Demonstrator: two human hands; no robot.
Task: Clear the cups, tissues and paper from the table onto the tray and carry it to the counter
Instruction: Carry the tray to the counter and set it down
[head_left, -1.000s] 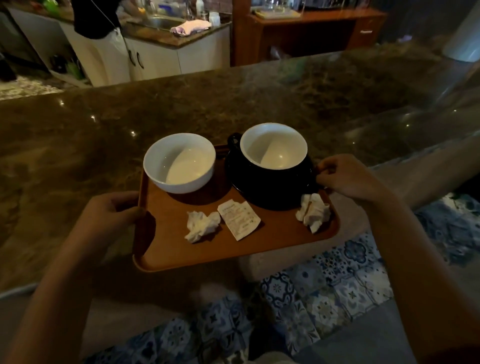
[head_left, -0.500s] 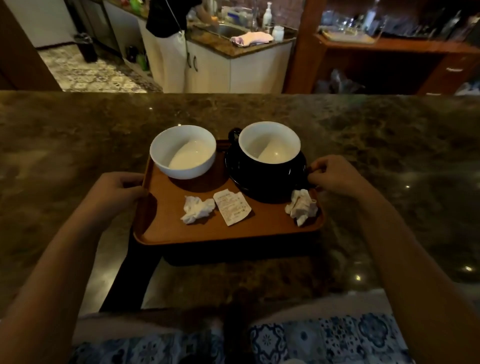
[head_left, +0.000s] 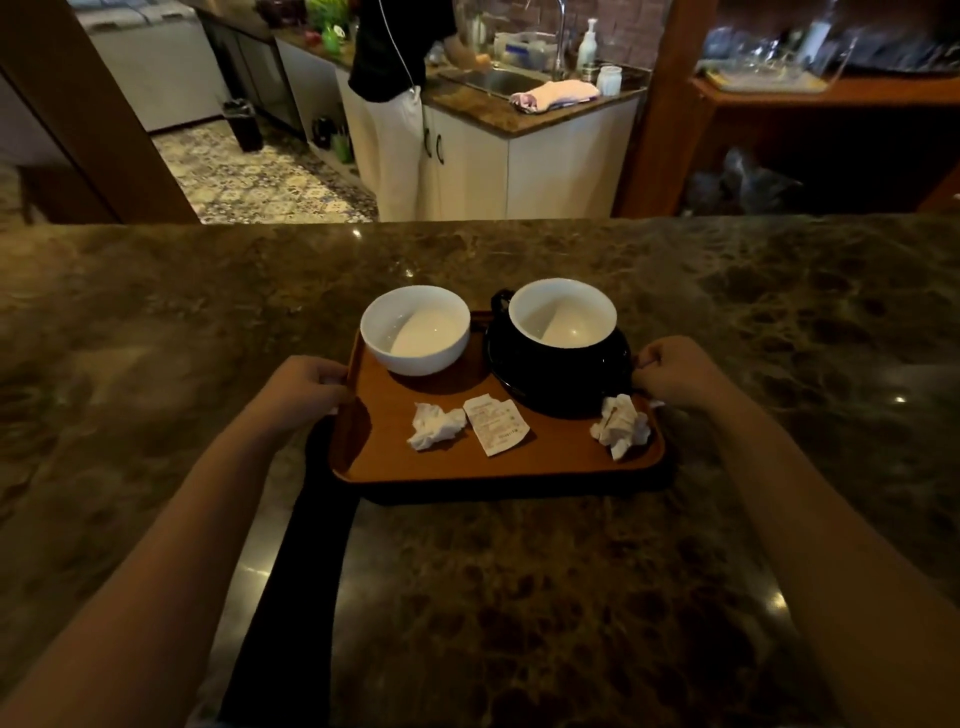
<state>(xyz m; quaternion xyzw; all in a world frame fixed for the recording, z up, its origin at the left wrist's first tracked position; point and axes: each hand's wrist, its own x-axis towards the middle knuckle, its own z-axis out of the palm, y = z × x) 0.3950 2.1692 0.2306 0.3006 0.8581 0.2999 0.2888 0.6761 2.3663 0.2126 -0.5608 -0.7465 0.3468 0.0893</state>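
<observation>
Both grips closed on the tray (head_left: 519, 462): left hand (head_left: 304, 387) and right hand (head_left: 675, 371) on opposite rims to level it over the bench (head_left: 519, 597). Cups, tissues, paper sat on the tray.

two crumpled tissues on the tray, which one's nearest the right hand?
The tissue at the tray's right edge, just below the right hand by the black cup. The other tissue lies mid-tray, left of the receipt.

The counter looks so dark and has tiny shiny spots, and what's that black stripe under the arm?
Head view: the room is dim, so the marble counter looks dark; the bright dots are lamp glare. The black stripe is the left arm's shadow, running from the left hand beside the tray. Edges bend from the wide lens.
</observation>
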